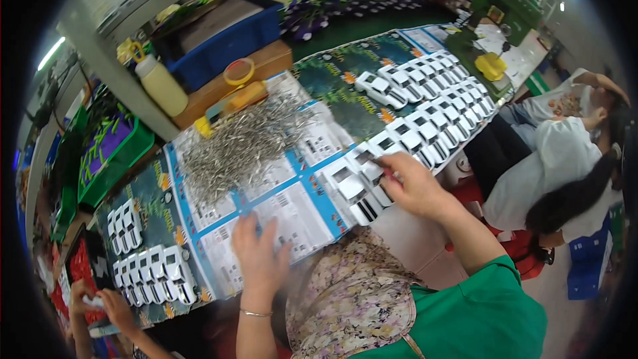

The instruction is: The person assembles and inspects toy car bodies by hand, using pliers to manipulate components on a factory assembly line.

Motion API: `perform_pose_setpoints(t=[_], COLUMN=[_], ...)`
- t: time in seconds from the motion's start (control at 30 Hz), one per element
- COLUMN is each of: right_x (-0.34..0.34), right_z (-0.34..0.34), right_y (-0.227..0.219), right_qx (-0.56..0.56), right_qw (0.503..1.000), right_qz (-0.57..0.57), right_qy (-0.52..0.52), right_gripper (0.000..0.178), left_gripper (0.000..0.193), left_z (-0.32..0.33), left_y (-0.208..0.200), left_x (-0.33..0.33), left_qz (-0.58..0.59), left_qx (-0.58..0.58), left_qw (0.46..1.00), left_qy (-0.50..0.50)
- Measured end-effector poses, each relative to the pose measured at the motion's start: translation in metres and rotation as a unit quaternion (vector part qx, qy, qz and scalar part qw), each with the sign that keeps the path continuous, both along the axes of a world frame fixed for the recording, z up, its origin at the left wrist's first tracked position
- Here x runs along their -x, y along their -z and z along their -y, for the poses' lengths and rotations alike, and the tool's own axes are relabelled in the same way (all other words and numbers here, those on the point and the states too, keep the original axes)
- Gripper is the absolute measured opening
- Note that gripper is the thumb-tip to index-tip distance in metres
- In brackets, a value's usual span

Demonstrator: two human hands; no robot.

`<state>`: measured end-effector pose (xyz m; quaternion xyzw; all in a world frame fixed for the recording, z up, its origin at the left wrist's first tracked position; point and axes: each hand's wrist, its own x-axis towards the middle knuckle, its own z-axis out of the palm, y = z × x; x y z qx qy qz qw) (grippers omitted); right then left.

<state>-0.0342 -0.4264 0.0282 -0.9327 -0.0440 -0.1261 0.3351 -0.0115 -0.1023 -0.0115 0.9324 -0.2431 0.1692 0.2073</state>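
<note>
My left hand (261,252), smeared by motion, hovers with fingers spread over a flattened printed cardboard sheet (292,216) and holds nothing I can see. Just beyond it lies a heap of small thin metal pins (232,153). My right hand (415,186) is pinched at the near end of the double row of white toy cars, its fingertips against one car (364,158); what they grip is hidden. Left of that hand sits another white toy car (349,189) with a dark window. More white cars (415,126) stretch away to the right.
White toy cars (153,276) also stand at the left, near a co-worker's hands (100,306) holding a small white piece. Behind the pins are a yellow tape roll (239,72), a pale bottle (159,83) and a blue bin (226,46). Another person (558,159) sits at right.
</note>
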Motion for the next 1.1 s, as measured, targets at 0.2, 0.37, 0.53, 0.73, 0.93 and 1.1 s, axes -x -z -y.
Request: perform_pose_setpoints(t=[0.2, 0.37, 0.53, 0.73, 0.93, 1.1], right_x=[-0.003, -0.014, -0.028, -0.020, -0.013, -0.012], right_z=[0.114, 0.162, 0.148, 0.149, 0.053, -0.015], right_y=[0.021, 0.032, 0.041, 0.031, 0.010, 0.008], right_qx=[0.161, 0.197, 0.227, 0.027, -0.295, -0.258], right_qw=[0.954, 0.937, 0.944, 0.984, 0.932, 0.954], right_qz=[0.023, -0.012, 0.002, -0.021, -0.162, -0.151], right_qy=[0.252, 0.290, 0.238, 0.175, 0.136, -0.007], right_gripper=[0.025, 0.025, 0.023, 0.027, 0.023, 0.022], left_gripper=[0.056, 0.057, 0.055, 0.050, 0.049, 0.042], left_z=[0.081, 0.115, 0.119, 0.096, 0.013, -0.052], left_y=[-0.001, -0.002, 0.001, 0.005, 0.007, 0.012], left_x=[-0.006, -0.008, -0.007, 0.006, 0.027, 0.028], left_qz=[-0.064, -0.078, -0.077, -0.082, -0.079, -0.049], left_qx=[0.062, 0.058, 0.054, 0.114, 0.132, 0.157], left_qw=[0.976, 0.972, 0.982, 0.977, 0.985, 0.986], left_qy=[0.201, 0.213, 0.166, 0.158, 0.073, -0.032])
